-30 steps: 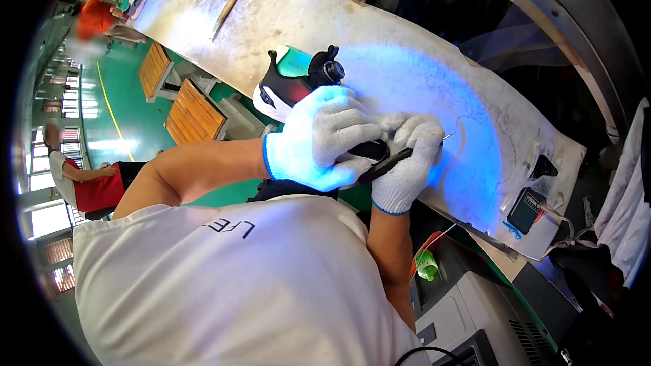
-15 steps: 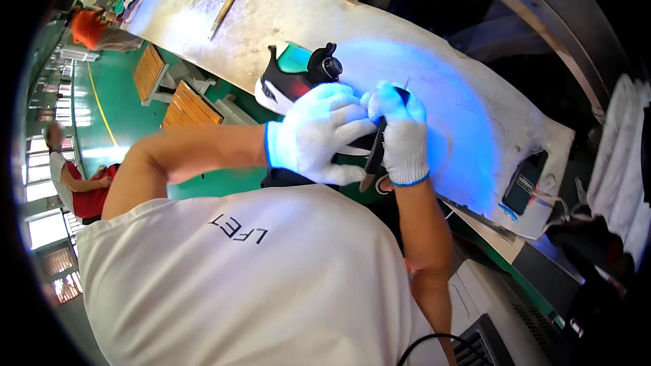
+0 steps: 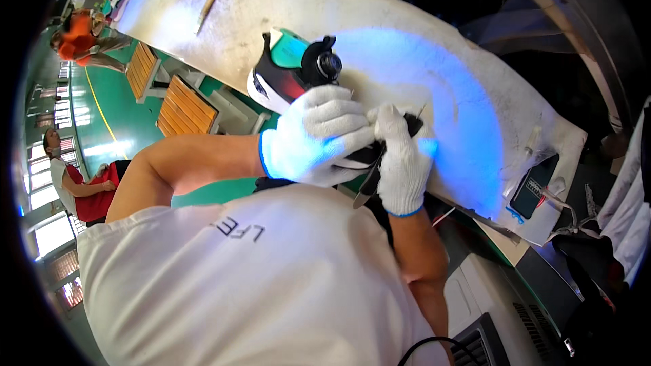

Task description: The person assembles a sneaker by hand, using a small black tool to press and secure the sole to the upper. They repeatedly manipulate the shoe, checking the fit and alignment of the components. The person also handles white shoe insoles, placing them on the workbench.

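Observation:
A sneaker [image 3: 279,76] in white, black and red, with a teal piece [image 3: 289,47] in its opening, lies at the near edge of the bench. A black part with a round end [image 3: 324,64] stands beside the opening. My left hand [image 3: 315,137], in a white knit glove, is closed over the near part of the sneaker, hiding much of it. Next to it, my gloved right hand [image 3: 403,166] is closed around a slim dark tool [image 3: 369,186]. Its flat end sticks out below the fist; a dark piece and thin tip show above. Blue light falls on both gloves.
The long pale bench [image 3: 380,13] carries a wooden-handled tool [image 3: 210,5] at far left and a phone [image 3: 534,186] at right. Wooden-slatted stands [image 3: 186,105] are on the green floor. Two people, in orange [image 3: 78,37] and red [image 3: 98,193], are at left.
Both hands stay at the sneaker. My right fist has shifted slightly lower, and the tool's flat end has swung a little left. The view has tilted slightly.

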A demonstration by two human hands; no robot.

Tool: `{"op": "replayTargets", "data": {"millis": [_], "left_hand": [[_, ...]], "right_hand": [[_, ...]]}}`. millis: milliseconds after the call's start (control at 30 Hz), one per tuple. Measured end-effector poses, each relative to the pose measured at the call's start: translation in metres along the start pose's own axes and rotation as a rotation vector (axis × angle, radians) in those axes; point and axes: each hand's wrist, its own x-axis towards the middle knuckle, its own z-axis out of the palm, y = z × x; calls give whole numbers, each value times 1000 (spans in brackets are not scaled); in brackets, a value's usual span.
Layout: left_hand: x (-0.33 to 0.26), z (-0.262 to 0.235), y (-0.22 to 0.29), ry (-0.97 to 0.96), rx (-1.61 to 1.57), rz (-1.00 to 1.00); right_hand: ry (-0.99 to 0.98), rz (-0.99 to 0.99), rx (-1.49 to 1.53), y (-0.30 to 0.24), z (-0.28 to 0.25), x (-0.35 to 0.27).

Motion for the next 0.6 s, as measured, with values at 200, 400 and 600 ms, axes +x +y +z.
{"op": "replayTargets", "data": {"millis": [200, 400, 600], "left_hand": [[5, 2, 3, 49, 15, -24], [6, -11, -5, -92, 19, -23], [-2, -2, -3, -60, 57, -47]], "right_hand": [[-154, 20, -145, -9, -8, 19], [183, -239, 485, 38, 18, -5], [280, -323, 598, 41, 33, -10]]}}
